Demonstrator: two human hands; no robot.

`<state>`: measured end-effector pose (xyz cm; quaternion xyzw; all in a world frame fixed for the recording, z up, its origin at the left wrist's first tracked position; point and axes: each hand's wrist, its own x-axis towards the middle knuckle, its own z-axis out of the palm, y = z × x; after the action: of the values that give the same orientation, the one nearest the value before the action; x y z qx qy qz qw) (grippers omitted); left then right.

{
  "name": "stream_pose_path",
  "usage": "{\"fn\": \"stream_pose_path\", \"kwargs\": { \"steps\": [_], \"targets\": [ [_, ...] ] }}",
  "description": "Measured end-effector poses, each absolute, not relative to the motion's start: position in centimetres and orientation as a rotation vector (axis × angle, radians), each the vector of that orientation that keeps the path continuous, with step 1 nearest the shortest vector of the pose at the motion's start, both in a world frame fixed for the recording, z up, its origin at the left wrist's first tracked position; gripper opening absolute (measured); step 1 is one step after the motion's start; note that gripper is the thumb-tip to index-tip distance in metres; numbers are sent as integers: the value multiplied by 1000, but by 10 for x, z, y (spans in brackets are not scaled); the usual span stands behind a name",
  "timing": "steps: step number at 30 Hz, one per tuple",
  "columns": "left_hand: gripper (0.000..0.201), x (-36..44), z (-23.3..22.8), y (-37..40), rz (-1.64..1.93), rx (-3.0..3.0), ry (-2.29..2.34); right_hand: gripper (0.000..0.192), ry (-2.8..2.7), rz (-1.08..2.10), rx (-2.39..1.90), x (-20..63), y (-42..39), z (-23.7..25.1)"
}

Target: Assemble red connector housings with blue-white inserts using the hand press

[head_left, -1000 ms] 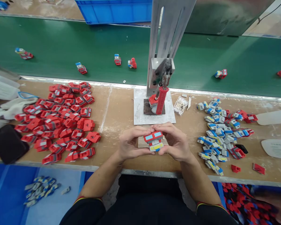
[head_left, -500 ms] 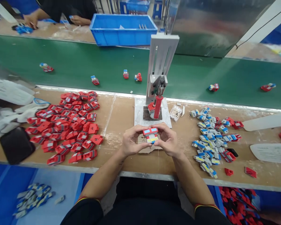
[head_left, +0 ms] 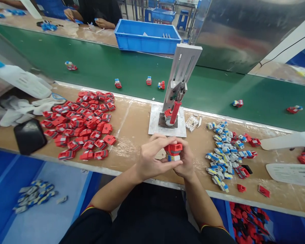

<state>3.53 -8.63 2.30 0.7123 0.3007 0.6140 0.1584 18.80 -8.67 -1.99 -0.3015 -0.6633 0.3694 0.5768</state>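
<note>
Both hands hold one small toy piece (head_left: 174,151), red on top with a grey, blue and yellow part under it, just above the wooden bench (head_left: 132,125). My left hand (head_left: 154,159) wraps it from the left, fingers curled over the top. My right hand (head_left: 184,161) grips it from the right and below. A small hand press (head_left: 179,88) with a red handle (head_left: 175,112) stands just beyond the hands on a white base plate (head_left: 155,123).
A heap of red parts (head_left: 82,123) lies left, a heap of grey-blue parts (head_left: 225,152) right. Behind runs a green conveyor belt (head_left: 104,67) carrying assembled toys. A blue crate (head_left: 147,35) and another person's hands (head_left: 104,23) are beyond. A black pad (head_left: 29,135) and white gloves (head_left: 27,108) lie far left.
The head has lifted and turned, so more of the far side shows. The toy piece has been turned in my hands, its end now facing me, and my left fingers have closed over it.
</note>
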Motion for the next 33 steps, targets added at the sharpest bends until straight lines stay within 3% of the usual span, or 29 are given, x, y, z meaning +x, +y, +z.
{"fn": "stream_pose_path", "kwargs": {
  "steps": [7, 19, 22, 26, 30, 33],
  "targets": [
    [35, 46, 32, -92, 1682, 2167, 958, 49, -1522, 790, -871, 189, -96, -17],
    [28, 45, 17, -90, 1635, 2128, 1026, 38, -1567, 907, -1000, 184, -99, -26],
    [31, 38, 5, -83, 1556, 1827, 1024, 43, -1654, 994, -994, 188, -90, -23],
    [36, 6, -8, -66, 1481, 1017, 969, 67, -1752, 964, -994, 219, -73, -14],
    [25, -26, -10, -38, 1406, 498, 863, 44, -1721, 891, -1030, 244, -46, -10],
    [24, -25, -8, -7, 1292, 678, 969, 41, -1793, 1031, -984, 240, -19, -9]
  ]
}}
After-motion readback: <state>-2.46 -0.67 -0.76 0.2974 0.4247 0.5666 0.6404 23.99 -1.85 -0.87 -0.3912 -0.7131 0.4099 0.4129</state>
